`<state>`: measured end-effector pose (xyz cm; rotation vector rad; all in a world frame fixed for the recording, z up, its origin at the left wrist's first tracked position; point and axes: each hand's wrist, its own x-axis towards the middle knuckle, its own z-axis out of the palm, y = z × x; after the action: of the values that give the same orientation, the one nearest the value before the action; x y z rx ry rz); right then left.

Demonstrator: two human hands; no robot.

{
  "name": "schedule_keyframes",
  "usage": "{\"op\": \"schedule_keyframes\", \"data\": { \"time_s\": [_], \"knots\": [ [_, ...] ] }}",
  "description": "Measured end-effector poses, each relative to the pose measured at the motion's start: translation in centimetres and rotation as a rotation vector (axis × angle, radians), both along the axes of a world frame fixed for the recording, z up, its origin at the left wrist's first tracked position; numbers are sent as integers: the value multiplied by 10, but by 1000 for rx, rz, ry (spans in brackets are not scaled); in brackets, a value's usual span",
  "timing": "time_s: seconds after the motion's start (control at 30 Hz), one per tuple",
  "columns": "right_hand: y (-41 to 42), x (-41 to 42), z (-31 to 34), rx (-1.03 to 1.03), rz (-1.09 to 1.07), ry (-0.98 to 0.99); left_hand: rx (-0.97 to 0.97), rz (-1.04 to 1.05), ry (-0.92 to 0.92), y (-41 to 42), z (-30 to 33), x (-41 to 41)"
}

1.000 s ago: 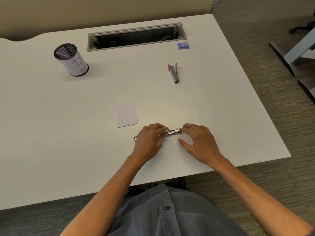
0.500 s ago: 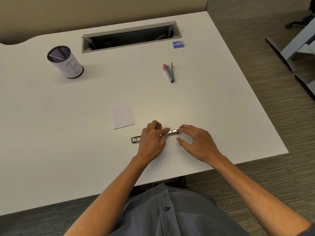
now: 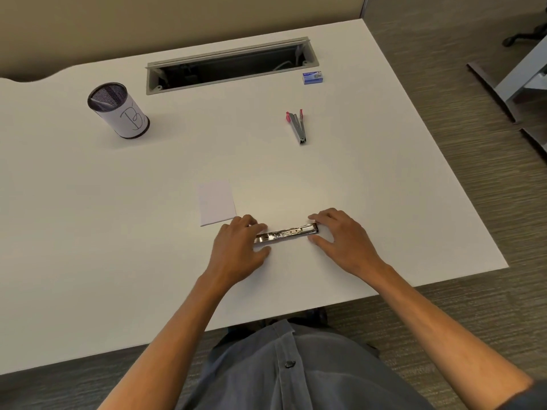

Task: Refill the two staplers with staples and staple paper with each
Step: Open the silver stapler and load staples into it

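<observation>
Currently: both hands on the metal stapler [image 3: 286, 233], near-centre of the desk [image 3: 118, 232].

Head view: stapler lies flat, running left-right, its shiny channel facing up. Left hand [image 3: 239, 250] covers its left end, fingers curled over it and thumb on the near side; looks like a grip. Right hand [image 3: 340, 238] is at the right end, fingers on the far side and thumb on the near side, pinching it. Small sheet of paper [image 3: 216, 206] lies flat just beyond the left hand, not touching the stapler. Second stapler [image 3: 297, 125], grey with red ends, lies far right of centre, well apart. Blue staple box [image 3: 312, 77] is further back, beside the cable slot [image 3: 231, 65]. Mesh pen cup [image 3: 118, 109] stands upright far left.
</observation>
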<state>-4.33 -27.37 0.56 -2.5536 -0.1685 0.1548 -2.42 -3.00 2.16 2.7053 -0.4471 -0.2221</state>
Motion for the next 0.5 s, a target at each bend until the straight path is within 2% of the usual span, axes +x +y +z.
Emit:
{"op": "schedule_keyframes", "data": {
  "time_s": [0.07,0.2,0.5],
  "knots": [
    [1,3,-2,-28,16,-7,86,-10,-29,16,2,-1],
    [0,6,-3,-43,29,-27,114,11,-43,35,4,-2],
    [-2,11,4,-36,49,-31,-76,112,-20,40,15,-5]
  ]
}}
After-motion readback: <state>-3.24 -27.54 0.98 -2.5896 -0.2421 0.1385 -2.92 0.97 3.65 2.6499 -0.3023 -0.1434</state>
